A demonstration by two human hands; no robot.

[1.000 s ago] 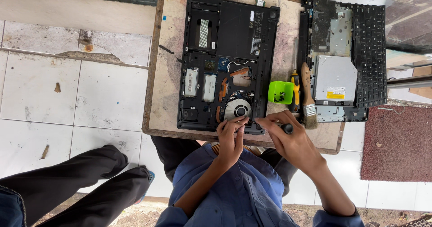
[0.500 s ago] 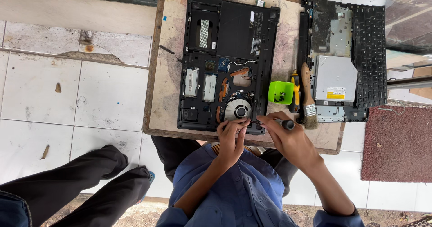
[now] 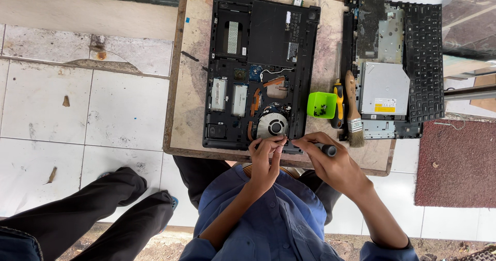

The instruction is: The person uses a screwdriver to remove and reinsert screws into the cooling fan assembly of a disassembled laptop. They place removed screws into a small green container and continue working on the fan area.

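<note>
**Both hands at the near edge of the opened laptop, screwdriver lying crosswise**

I had my left hand (image 3: 266, 155) and my right hand (image 3: 330, 163) together at the six o'clock edge of the laptop base (image 3: 258, 70), just below the round cooling fan (image 3: 272, 125). My right fingers were clamped around the dark handle of a screwdriver (image 3: 325, 149), and its long axis ran from three o'clock to nine o'clock, the tip end pointing toward my left hand. My left fingers were pinched together at that tip, right on the chassis edge; whether they held a screw there I could not tell, it was too small to see. So the spot being worked lay at twelve o'clock from my left fingers, touching them, and at nine o'clock from my right hand. The left hand was the nearer one.

The count on the desk (image 3: 188, 85): one laptop base, one fan in it, two silver memory modules (image 3: 229, 95) side by side. At three o'clock of the fan sat one green tray (image 3: 321, 105), then one yellow-handled tool (image 3: 338, 103), one paintbrush (image 3: 353, 111), one keyboard panel (image 3: 423, 59) face down with one silver optical drive (image 3: 385, 90) on it. Another person's two dark-trousered legs (image 3: 93, 209) stood at eight o'clock, well apart from my hands.
</note>
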